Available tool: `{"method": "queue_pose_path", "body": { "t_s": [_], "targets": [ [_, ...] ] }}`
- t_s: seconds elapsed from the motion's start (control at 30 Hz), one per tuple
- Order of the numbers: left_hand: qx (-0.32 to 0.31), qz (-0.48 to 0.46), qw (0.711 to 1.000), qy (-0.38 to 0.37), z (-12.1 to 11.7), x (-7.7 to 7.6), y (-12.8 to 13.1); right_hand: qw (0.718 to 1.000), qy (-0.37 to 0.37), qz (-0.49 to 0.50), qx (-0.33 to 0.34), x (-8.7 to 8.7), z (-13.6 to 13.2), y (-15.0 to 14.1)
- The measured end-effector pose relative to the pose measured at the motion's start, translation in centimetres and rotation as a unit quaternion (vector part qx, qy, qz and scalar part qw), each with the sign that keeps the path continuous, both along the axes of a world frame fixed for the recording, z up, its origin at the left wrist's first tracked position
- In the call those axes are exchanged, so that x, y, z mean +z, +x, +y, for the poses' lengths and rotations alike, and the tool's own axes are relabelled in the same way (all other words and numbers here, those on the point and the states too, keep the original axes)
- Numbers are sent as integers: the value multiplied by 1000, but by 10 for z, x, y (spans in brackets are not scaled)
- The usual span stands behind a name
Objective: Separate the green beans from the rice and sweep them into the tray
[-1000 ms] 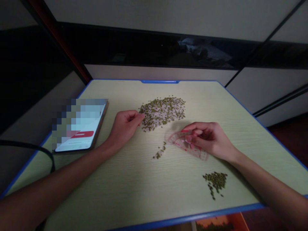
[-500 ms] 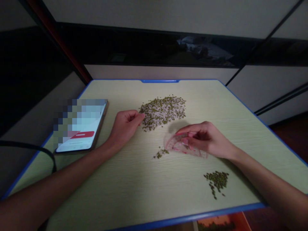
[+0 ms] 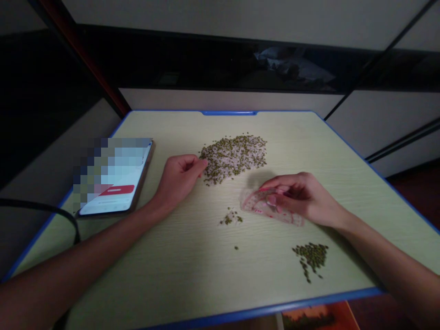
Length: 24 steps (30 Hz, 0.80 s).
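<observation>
My right hand [image 3: 302,199] grips a clear protractor [image 3: 266,206] with red markings, pinched between thumb and fingers just over the table. To its left lies a small cluster of mung beans and pale grains [image 3: 230,217], with one lone bean [image 3: 236,248] below it. My left hand [image 3: 182,176] is closed, thumb against curled fingers, at the left edge of a large mixed pile of mung beans and whitish grains [image 3: 237,158]. Whatever those fingers may hold is hidden. A separate heap of mung beans [image 3: 312,256] sits near the front right, below my right hand.
A phone [image 3: 117,183] with a lit screen, partly blurred out, lies left of my left forearm. A dark cable [image 3: 51,208] curves in from the left. The pale table [image 3: 165,275] has a blue rim. An orange box [image 3: 319,316] shows below the front edge.
My right hand and the protractor have shifted slightly right, away from the small cluster. A lone bean now lies below that cluster. My left hand stays at the pile.
</observation>
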<state>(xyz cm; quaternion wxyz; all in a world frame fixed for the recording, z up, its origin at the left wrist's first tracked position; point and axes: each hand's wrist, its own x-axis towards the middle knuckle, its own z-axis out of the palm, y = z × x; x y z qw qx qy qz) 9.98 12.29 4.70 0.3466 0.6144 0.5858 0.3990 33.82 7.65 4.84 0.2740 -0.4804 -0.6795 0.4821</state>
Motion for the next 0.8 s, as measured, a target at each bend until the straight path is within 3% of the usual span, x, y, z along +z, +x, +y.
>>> {"method": "queue_pose_path", "body": {
  "t_s": [0.1, 0.33, 0.57, 0.8],
  "targets": [
    [0, -4, 1000, -2, 0, 1, 0, 1000, 5, 7, -14, 0, -1, 1],
    [-1, -2, 1000, 3, 0, 0, 1, 997, -13, 5, 77, 0, -4, 0],
    [-3, -5, 1000, 8, 1, 0, 1, 1000, 4, 15, -7, 0, -1, 2],
    [-6, -4, 1000, 2, 1, 0, 1, 1000, -14, 12, 7, 0, -1, -1]
  ]
}}
